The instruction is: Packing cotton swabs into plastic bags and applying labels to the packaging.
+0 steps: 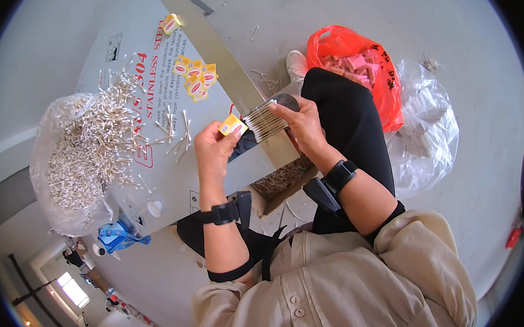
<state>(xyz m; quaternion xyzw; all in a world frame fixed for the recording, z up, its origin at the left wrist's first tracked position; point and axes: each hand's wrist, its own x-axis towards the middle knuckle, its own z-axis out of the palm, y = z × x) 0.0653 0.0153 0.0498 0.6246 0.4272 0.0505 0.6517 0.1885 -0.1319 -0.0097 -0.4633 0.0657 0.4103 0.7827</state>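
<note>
My left hand (214, 147) is closed on a small yellow-and-white card (232, 126), pinched between thumb and fingers. My right hand (303, 125) grips a flat row of cotton swabs (266, 122) with the thumb laid over one end. The card sits right beside the swabs' left tips; whether it touches them I cannot tell. On the steel-grey table (169, 201) left of my hands, a clear plastic bag (46, 144) spills a large heap of cotton swabs (91, 159). More yellow cards (196, 78) lie in a loose cluster beyond my left hand.
A yellow packet (171, 24) rests farther up the table. Below my hands is an open cardboard box (286, 178) of swabs. On the floor at right stand a red plastic bag (332, 39) of pink packs and a clear bag (434, 138). A blue lanyard (122, 239) hangs near the table's corner.
</note>
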